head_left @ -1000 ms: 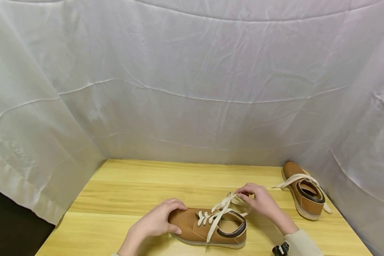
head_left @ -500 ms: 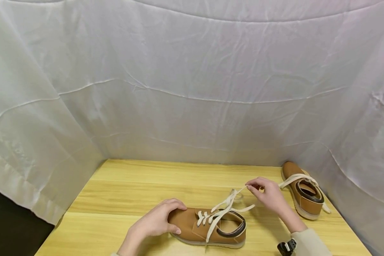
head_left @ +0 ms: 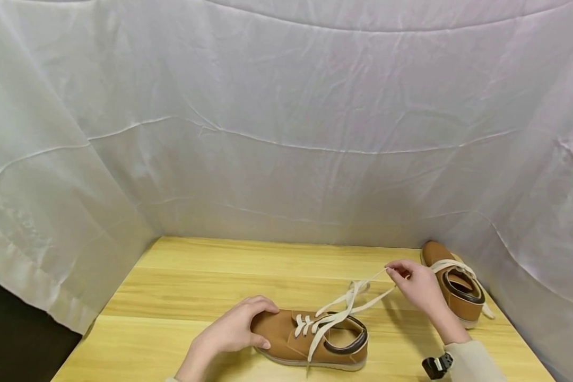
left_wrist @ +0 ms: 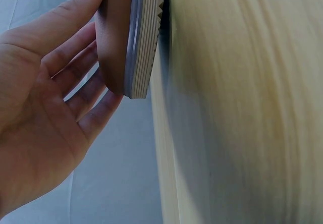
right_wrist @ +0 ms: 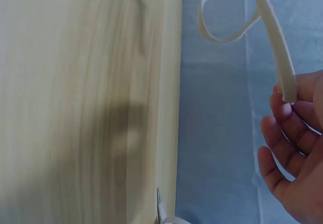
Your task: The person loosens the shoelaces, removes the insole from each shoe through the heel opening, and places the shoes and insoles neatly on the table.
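Note:
A brown shoe (head_left: 279,334) with cream laces and a dark padded collar sits on the table, toe to the left. My left hand (head_left: 239,326) holds its toe, thumb on the near side and fingers on the far side; the left wrist view shows the toe (left_wrist: 113,47) between thumb and fingers. Right of the shoe, my right hand (head_left: 415,284) pinches the shoelace (head_left: 374,276) between thumb and fingertips. The lace runs taut from the shoe's opening to that hand. In the right wrist view, the lace's end (right_wrist: 285,77) lies in the pinch, and a loose loop hangs beyond.
A second brown shoe (head_left: 463,305), its laces loose, stands at the table's right rear, behind my right forearm. Pale grey curtains (head_left: 315,185) enclose the wooden table (head_left: 210,276) at the back and sides. My right wrist wears a black device (head_left: 436,366).
My right hand has moved right and away from the shoe, drawing the lace out longer and straighter. The left hand and the shoe have stayed in place.

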Action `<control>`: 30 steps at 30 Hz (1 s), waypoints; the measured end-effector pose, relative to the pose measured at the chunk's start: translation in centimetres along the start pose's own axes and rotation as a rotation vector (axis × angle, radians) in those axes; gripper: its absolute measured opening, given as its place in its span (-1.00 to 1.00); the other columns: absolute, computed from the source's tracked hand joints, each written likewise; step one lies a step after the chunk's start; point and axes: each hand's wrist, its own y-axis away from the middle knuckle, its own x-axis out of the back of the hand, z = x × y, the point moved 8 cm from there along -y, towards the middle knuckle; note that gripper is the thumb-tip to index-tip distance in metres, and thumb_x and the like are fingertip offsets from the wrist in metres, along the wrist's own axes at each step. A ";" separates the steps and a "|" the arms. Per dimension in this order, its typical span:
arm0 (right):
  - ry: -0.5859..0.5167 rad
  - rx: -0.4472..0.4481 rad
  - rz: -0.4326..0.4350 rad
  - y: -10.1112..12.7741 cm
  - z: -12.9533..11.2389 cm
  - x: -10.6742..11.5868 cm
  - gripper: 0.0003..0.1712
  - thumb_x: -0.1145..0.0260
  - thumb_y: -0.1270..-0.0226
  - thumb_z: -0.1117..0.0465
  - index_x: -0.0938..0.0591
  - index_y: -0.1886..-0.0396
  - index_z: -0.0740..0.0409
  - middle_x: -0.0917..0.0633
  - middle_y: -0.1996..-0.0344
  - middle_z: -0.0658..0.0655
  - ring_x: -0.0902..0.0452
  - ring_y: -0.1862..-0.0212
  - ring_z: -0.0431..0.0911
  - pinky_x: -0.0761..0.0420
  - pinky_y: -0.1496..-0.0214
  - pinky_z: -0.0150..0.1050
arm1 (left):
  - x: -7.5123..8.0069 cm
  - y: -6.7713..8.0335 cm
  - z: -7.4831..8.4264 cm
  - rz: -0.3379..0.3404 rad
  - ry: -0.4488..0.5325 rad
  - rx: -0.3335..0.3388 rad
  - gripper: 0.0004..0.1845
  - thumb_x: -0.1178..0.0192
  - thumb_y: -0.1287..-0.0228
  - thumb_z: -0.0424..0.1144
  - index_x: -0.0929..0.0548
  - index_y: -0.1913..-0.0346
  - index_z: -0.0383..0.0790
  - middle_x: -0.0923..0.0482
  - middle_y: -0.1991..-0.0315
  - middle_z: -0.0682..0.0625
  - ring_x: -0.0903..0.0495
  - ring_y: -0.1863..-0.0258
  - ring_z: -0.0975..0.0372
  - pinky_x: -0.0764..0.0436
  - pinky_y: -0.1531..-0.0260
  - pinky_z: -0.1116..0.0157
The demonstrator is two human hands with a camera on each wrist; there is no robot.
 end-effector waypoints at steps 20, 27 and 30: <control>-0.020 -0.125 -0.357 1.6 3.5 -3.0 -0.95 -0.37 -0.34 0.28 -0.75 0.30 0.15 -0.68 0.44 -0.04 -0.53 0.40 -0.17 -0.51 0.36 -0.24 | 0.0 0.1 0.1 0.003 -0.010 -0.008 -0.34 -0.63 -0.03 -0.13 -0.64 -0.25 -0.01 -0.56 -0.25 0.16 -0.50 -0.31 0.12 -0.47 -0.37 0.01; -0.014 -0.076 -0.474 2.9 2.7 -5.1 -0.93 -0.46 -0.26 0.30 -0.74 0.27 0.12 -0.66 0.39 -0.06 -0.52 0.37 -0.19 -0.51 0.37 -0.28 | 0.0 0.0 0.2 0.006 -0.021 -0.011 -0.34 -0.63 -0.02 -0.13 -0.64 -0.24 -0.02 -0.56 -0.25 0.15 -0.50 -0.31 0.12 -0.47 -0.37 0.01; -0.018 -0.015 -0.429 2.7 1.9 -5.3 -0.86 -0.49 -0.24 0.31 -0.76 0.21 0.11 -0.68 0.30 -0.04 -0.55 0.30 -0.17 -0.56 0.30 -0.27 | 0.0 0.0 0.2 0.007 -0.021 -0.011 -0.34 -0.63 -0.01 -0.12 -0.64 -0.24 -0.01 -0.56 -0.25 0.16 -0.50 -0.31 0.11 -0.47 -0.37 0.01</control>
